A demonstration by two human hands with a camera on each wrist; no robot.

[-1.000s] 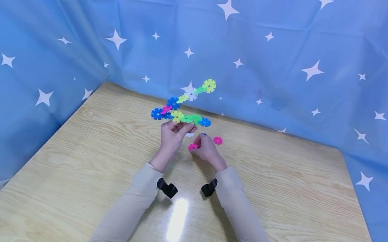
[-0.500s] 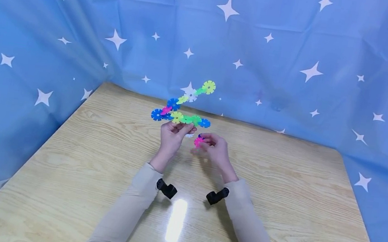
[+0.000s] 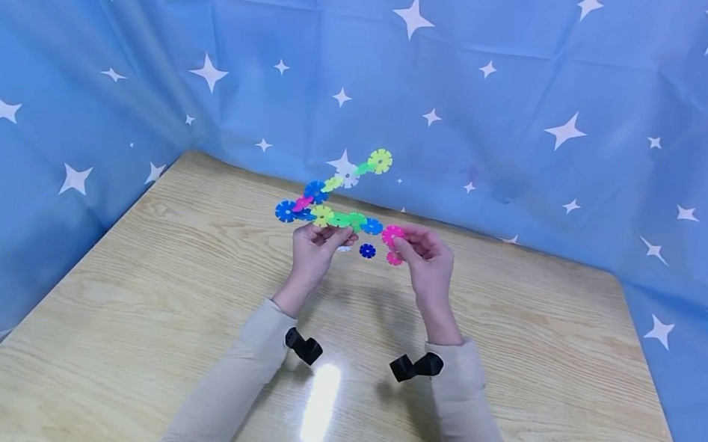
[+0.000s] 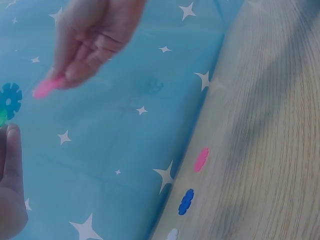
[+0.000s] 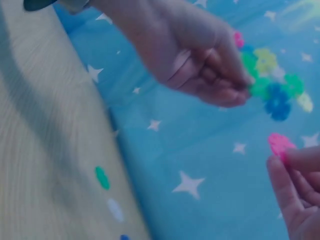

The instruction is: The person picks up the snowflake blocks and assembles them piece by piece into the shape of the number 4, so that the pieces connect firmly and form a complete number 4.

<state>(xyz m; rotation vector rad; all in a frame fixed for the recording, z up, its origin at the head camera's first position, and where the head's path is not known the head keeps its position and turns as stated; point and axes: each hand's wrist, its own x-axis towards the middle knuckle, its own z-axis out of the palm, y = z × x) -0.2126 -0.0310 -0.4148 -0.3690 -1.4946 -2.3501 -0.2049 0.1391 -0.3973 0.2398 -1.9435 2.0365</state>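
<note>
Above the bench (image 3: 544, 368), the left hand (image 3: 312, 247) is holding a chain of notched discs (image 3: 322, 215), its fingers pinching the green part, while the right hand's (image 3: 434, 266) fingers are pinching a pink notched disc (image 3: 390, 235) near the chain's blue end, apart from it. Below, a loose pink disc (image 3: 394, 258), a dark blue disc (image 3: 367, 251), a white disc (image 3: 344, 248) and a green disc (image 5: 102, 178) are lying on the wood, the right hand partly covering the pink one and the left hand the white. Behind, a star-printed blue curtain (image 3: 510, 122) is hanging along the back edge and the sides, bounding the space, while broad wood is stretching toward the right edge, well apart from the right hand.
</note>
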